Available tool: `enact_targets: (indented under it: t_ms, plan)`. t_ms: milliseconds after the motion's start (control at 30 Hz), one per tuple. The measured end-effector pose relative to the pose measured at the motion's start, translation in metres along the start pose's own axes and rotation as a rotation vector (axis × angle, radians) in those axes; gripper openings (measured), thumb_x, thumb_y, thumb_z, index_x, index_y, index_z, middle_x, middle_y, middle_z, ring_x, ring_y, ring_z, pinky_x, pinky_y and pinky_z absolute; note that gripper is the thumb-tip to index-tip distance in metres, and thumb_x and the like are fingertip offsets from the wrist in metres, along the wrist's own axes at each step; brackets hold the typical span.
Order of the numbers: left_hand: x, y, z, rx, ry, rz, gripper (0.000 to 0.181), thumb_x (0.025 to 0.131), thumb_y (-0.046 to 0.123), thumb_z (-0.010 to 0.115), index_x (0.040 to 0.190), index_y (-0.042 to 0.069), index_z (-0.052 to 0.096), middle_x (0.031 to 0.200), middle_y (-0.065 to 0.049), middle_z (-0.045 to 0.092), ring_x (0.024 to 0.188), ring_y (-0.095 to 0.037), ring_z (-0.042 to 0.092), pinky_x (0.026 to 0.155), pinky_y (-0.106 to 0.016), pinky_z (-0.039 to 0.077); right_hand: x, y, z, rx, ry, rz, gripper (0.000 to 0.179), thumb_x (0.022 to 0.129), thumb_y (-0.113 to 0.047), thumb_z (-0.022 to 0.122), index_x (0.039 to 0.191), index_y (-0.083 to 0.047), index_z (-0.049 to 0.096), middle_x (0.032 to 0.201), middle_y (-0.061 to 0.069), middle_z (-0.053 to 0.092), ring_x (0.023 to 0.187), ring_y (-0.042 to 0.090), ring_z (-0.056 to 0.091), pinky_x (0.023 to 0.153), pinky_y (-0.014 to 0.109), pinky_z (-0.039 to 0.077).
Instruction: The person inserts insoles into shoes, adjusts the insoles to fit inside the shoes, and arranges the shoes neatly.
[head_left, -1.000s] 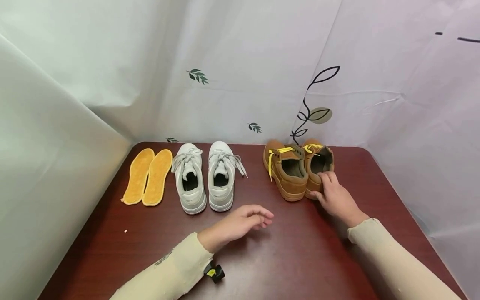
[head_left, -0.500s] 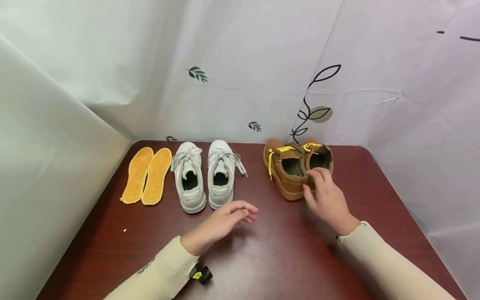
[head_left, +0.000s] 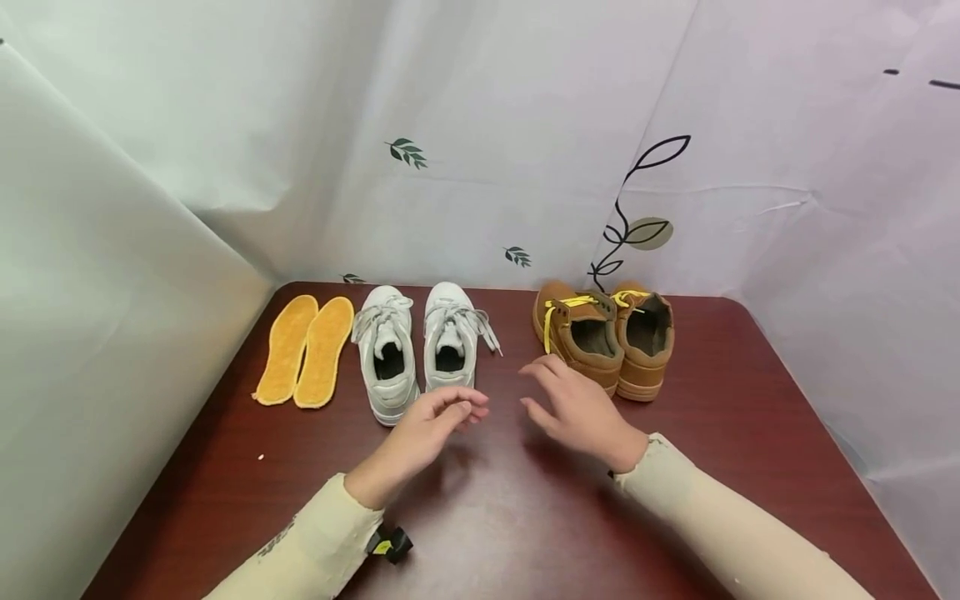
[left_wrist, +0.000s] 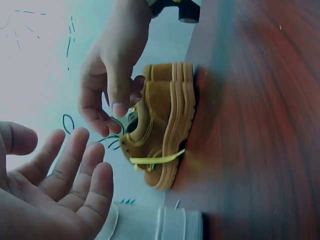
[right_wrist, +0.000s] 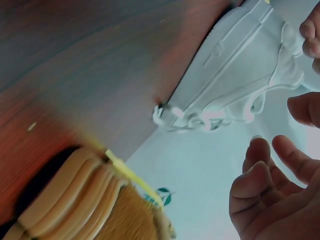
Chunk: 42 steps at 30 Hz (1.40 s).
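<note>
The right hand (head_left: pixel 581 412) has let go of the heel of the right-hand brown shoe and shifted left, toward the middle of the frame; the left hand (head_left: pixel 420 429) has also slid a little left. Both are free of any object: the right has its fingers loosely bent with the thumb held well apart, the left its fingers gently curved with the thumb alongside. In the head view the right hand covers part of the left-hand brown shoe's heel, and the left hand covers the heel of a white shoe.

The brown shoes (head_left: pixel 647 367) stand side by side, touching, right of centre near the table's far edge, toes away, yellow laces (head_left: pixel 573 301) on top. The white shoes (head_left: pixel 393 390) stand left of centre, slightly apart, toes also away. Two orange insoles (head_left: pixel 325 354) lie flat beside them, farther left, on the dark red table (head_left: pixel 487 550).
</note>
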<state>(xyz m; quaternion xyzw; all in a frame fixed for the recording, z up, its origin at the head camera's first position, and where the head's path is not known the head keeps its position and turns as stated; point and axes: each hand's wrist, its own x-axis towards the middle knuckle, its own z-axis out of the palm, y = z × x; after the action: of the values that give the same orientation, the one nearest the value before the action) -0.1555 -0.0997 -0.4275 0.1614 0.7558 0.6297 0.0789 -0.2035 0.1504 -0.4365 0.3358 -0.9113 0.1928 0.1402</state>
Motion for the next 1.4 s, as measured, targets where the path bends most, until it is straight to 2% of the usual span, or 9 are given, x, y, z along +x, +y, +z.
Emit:
enact_targets:
  t_ms: [133,233,400,533,633,733,867,1067,1400]
  plan:
    - [-0.003,0.002,-0.007,0.044,0.048,0.063,0.022,0.102,0.006,0.052,0.117,-0.001,0.067,0.113,-0.022,0.07,0.103,-0.022,0.069,0.092,-0.033,0.055,0.006,-0.007,0.004,0.026,-0.009,-0.019,0.038,0.092,-0.028,0.07,0.126,-0.013,0.062,0.119,0.0,0.058,0.1,0.015,0.064,0.082,0.035,0.056]
    - [-0.003,0.002,-0.013,0.119,0.1,0.11,0.021,0.101,0.009,0.057,0.117,0.002,0.068,0.115,-0.015,0.071,0.104,-0.019,0.067,0.089,-0.025,0.053,0.009,-0.01,0.004,0.045,-0.011,-0.031,0.037,0.092,-0.029,0.069,0.125,-0.012,0.061,0.119,0.0,0.058,0.101,0.015,0.063,0.084,0.035,0.055]
    - [-0.004,0.002,-0.026,0.238,0.176,0.214,0.022,0.099,0.01,0.06,0.119,0.007,0.068,0.115,-0.003,0.071,0.102,-0.015,0.065,0.084,-0.027,0.05,0.015,-0.01,0.002,0.051,0.016,-0.069,0.035,0.091,-0.03,0.069,0.119,-0.012,0.062,0.116,0.0,0.06,0.102,0.018,0.062,0.09,0.038,0.052]
    - [-0.003,0.002,-0.034,0.336,0.229,0.309,0.026,0.095,0.004,0.063,0.12,0.007,0.068,0.116,-0.002,0.069,0.103,-0.017,0.063,0.086,-0.03,0.049,0.02,-0.013,0.002,0.063,0.04,-0.11,0.038,0.089,-0.032,0.07,0.118,-0.01,0.063,0.115,0.001,0.062,0.106,0.02,0.06,0.094,0.041,0.048]
    - [-0.001,0.001,-0.039,0.402,0.283,0.349,0.03,0.092,0.003,0.065,0.121,0.01,0.068,0.119,-0.001,0.068,0.102,-0.02,0.06,0.088,-0.031,0.048,0.024,-0.017,0.004,0.069,0.045,-0.137,0.04,0.089,-0.033,0.071,0.12,-0.01,0.063,0.117,0.002,0.062,0.108,0.02,0.06,0.095,0.041,0.048]
    - [0.0,0.001,-0.043,0.427,0.33,0.355,0.032,0.092,0.003,0.065,0.123,0.012,0.068,0.121,-0.001,0.067,0.105,-0.02,0.059,0.092,-0.031,0.047,0.027,-0.022,0.008,0.073,0.036,-0.149,0.043,0.089,-0.034,0.072,0.122,-0.01,0.063,0.118,0.003,0.062,0.109,0.02,0.061,0.095,0.04,0.049]
    - [0.001,0.0,-0.046,0.413,0.358,0.337,0.032,0.093,0.001,0.063,0.124,0.011,0.067,0.122,-0.004,0.067,0.107,-0.019,0.061,0.094,-0.036,0.049,0.032,-0.028,0.015,0.086,0.015,-0.154,0.045,0.089,-0.035,0.073,0.125,-0.009,0.062,0.118,0.003,0.062,0.109,0.019,0.061,0.096,0.039,0.05]
    - [0.0,-0.002,-0.049,0.391,0.359,0.291,0.028,0.096,0.003,0.061,0.122,0.01,0.068,0.122,-0.005,0.067,0.109,-0.021,0.063,0.095,-0.039,0.05,0.041,-0.037,0.026,0.131,-0.01,-0.14,0.051,0.086,-0.031,0.079,0.128,-0.008,0.06,0.122,0.004,0.059,0.11,0.018,0.061,0.096,0.036,0.051]
    - [0.0,-0.007,-0.05,0.394,0.358,0.295,0.028,0.094,0.001,0.06,0.12,0.007,0.068,0.121,-0.005,0.068,0.11,-0.018,0.061,0.095,-0.034,0.05,0.051,-0.046,0.04,0.149,-0.057,-0.115,0.059,0.087,-0.034,0.077,0.134,-0.01,0.052,0.133,0.005,0.051,0.116,0.018,0.059,0.096,0.033,0.052]
